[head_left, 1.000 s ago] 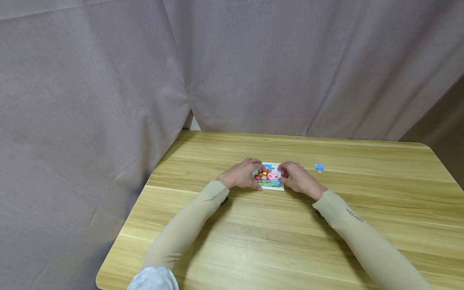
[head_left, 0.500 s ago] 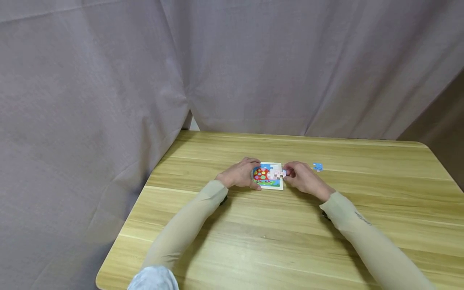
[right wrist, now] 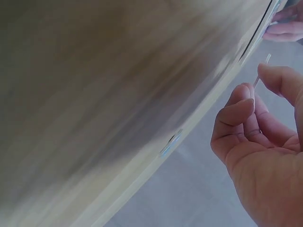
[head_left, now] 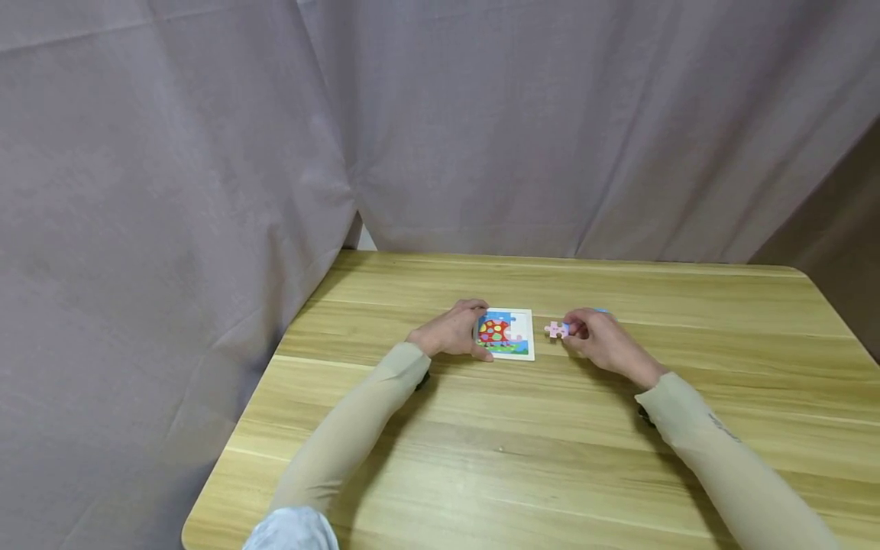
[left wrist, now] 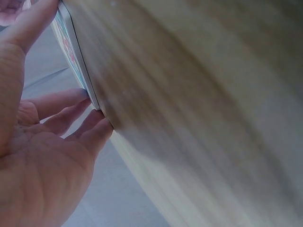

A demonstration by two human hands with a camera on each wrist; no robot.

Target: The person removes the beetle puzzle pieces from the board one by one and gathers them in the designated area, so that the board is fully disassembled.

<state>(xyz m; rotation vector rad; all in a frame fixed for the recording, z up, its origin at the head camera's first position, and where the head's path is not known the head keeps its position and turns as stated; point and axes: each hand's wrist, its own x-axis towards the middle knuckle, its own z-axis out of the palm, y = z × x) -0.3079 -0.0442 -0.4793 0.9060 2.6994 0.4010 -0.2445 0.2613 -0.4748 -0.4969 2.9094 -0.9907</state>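
In the head view, my left hand (head_left: pixel 451 330) grips a small white-framed jigsaw board (head_left: pixel 522 324) at its left side, thumb at the near corner and fingers at the far one. The board shows a red spotted ladybug, with a bare white area at upper right. The left wrist view shows the board's edge (left wrist: pixel 79 56) flat on the wood between thumb and fingers. To the right of the board, my right hand (head_left: pixel 605 345) pinches a pink puzzle piece (head_left: pixel 555 330) with a face on it. In the right wrist view this piece appears edge-on, raised off the table.
A blue puzzle piece (head_left: pixel 602 311) lies on the table behind the right hand, mostly hidden in the head view. The wooden table (head_left: pixel 502 458) extends widely around both hands. Grey cloth (head_left: pixel 474 130) hangs behind and to the left of it.
My right hand has lifted the pink piece out of the board and moved right with it, uncovering white backing. The left hand stays on the board.
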